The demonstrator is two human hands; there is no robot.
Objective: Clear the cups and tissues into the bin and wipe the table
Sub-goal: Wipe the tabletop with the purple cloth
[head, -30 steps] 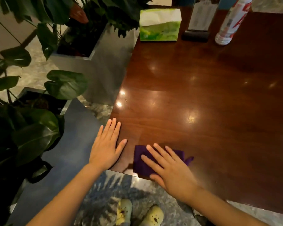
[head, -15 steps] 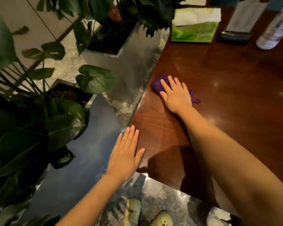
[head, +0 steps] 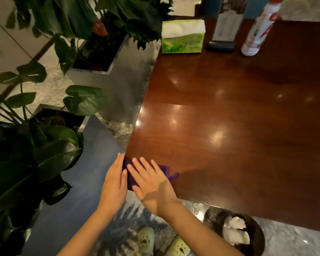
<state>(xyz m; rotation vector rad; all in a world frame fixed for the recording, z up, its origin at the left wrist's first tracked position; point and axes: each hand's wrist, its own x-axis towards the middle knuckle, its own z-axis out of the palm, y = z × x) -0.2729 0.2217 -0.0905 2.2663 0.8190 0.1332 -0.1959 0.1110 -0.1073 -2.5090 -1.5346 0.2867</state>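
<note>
A purple cloth [head: 164, 168] lies on the near left corner of the glossy brown table [head: 229, 117]. My right hand [head: 151, 183] presses flat on the cloth with fingers spread. My left hand [head: 115, 182] is flat too, at the table's left edge right beside the cloth, fingers together. A dark round bin [head: 235, 235] stands on the floor under the near edge, with white crumpled tissues and cup parts inside.
At the table's far side stand a green tissue box [head: 182, 36], a menu stand [head: 223, 32] and a white spray can [head: 257, 32]. Metal planters [head: 107, 78] with big leafy plants crowd the left. My shoes show on the marble floor below.
My right hand has dragged the cloth from the far left edge back to the near corner. My left hand slid off the tabletop to its side edge, touching the cloth.
</note>
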